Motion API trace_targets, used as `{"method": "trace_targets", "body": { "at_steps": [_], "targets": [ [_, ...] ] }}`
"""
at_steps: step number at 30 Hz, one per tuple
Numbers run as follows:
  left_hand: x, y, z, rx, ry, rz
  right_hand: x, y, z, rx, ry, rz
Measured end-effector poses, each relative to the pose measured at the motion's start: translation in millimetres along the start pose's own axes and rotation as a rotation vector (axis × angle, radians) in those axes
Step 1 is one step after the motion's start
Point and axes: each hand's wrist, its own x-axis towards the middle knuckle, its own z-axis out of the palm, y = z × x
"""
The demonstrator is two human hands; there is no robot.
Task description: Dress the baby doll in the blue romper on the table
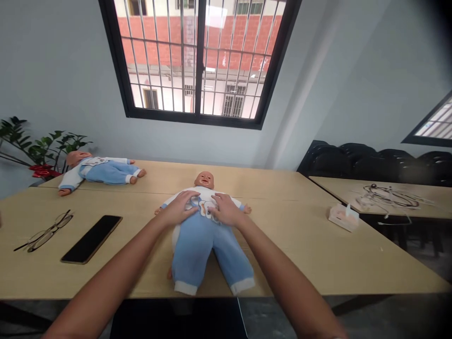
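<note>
A baby doll [204, 180] lies on its back on the table, head toward the window. It has a white top with a cartoon print [205, 207]. Light blue trousers [194, 249] with white cuffs spread over its legs, and part of a doll foot shows beside the left trouser leg. My left hand [181, 207] rests on the left of the doll's chest, fingers spread. On the other side of the print lies my right hand [227, 209], its fingers also apart. Both touch the top, just above the trousers; whether the fingertips catch any cloth is too small to see.
A second doll [106, 170] in similar clothes lies at the back left, near a plant [45, 150]. Glasses [49, 231] and a black phone [92, 239] are left of me. A tissue box [343, 216] stands right, before tangled cables [390, 195] and black chairs [370, 160].
</note>
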Motion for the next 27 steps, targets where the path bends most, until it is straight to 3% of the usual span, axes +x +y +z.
{"method": "trace_targets", "body": {
  "at_steps": [3, 7, 11, 14, 17, 21, 23, 27],
  "targets": [
    [28, -20, 15.6, 0.074, -0.05, 0.001, 26, 5, 21, -0.06, -0.035, -0.008],
    [36, -30, 17.1, 0.067, -0.205, 0.041, 21, 2, 23, 0.074, 0.082, -0.166],
    [26, -25, 8.4, 0.007, -0.299, 0.085, 3, -2, 13, 0.352, 0.132, -0.149],
    [11, -20, 5.7, -0.003, -0.329, 0.124, -5, -3, 10, 0.513, 0.061, -0.11],
    [-4, -18, 6.7, -0.091, -0.257, 0.097, -12, -6, 9, 0.493, -0.079, -0.132],
    [-18, -13, 6.6, -0.187, -0.134, -0.008, -18, -9, 11, 0.419, -0.161, -0.232],
    [-22, -7, 5.7, -0.168, -0.191, -0.049, -17, -8, 15, 0.435, -0.152, -0.252],
    [-26, 9, 6.4, 0.004, -0.414, -0.03, -14, 0, 24, 0.607, -0.023, -0.137]
  ]
}}
